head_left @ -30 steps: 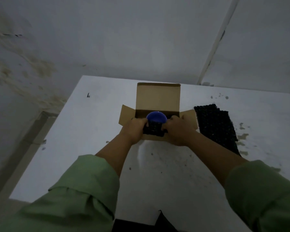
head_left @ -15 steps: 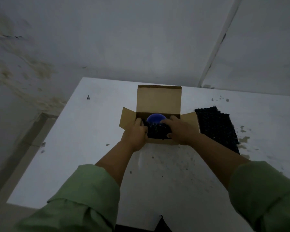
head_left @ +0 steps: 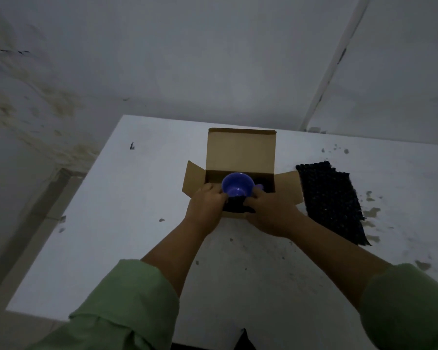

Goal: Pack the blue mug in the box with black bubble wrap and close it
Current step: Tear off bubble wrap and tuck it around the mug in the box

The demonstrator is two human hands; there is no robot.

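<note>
Open brown cardboard box [head_left: 240, 150] on a white table [head_left: 127, 198], rear lid flap upright, side flaps spread. Inside: glossy blue ceramic mug [head_left: 237, 184] tipped w/ its mouth toward the viewer, sitting above a dark bundle of black bubble wrap [head_left: 235, 205] at the box's near edge. Left hand [head_left: 208, 204] & right hand [head_left: 272, 210] curl round the bundle from either side. Another black bubble wrap sheet [head_left: 331, 198] lies flat to the box's right. No readable print

The blue mug [head_left: 237, 185] now shows much more than before: its open inside faces up and its handle sticks out (to the right). The black bubble wrap [head_left: 235, 205] covers less of it, lower down.
</note>
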